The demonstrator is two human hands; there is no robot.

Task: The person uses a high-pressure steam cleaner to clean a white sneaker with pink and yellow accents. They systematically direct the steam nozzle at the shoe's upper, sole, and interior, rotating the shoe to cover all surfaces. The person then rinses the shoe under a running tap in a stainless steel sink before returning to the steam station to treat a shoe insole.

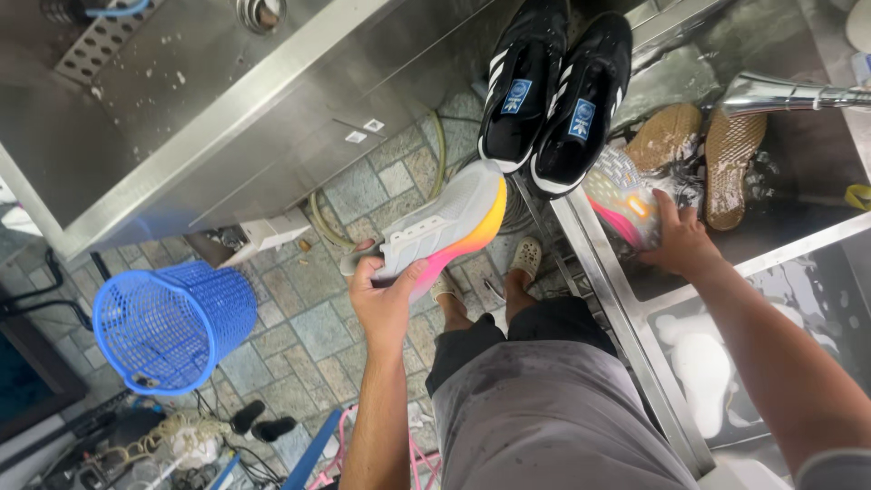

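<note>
A steel counter [626, 299] runs along the right, wet, with a sink basin let into it; a pair of black shoes with white stripes [555, 86] rests on its near rim; two tan soles [699, 150] lie upturned in the basin; the stone-tiled floor [308, 318] carries a blue plastic basket [172, 327] and a hose [327, 222].

At twelve o'clock the black shoes [553, 86] block my way; the faucet [789, 93] bars two o'clock; floor [308, 318] at nine lies open, beside the blue basket [172, 322].
</note>
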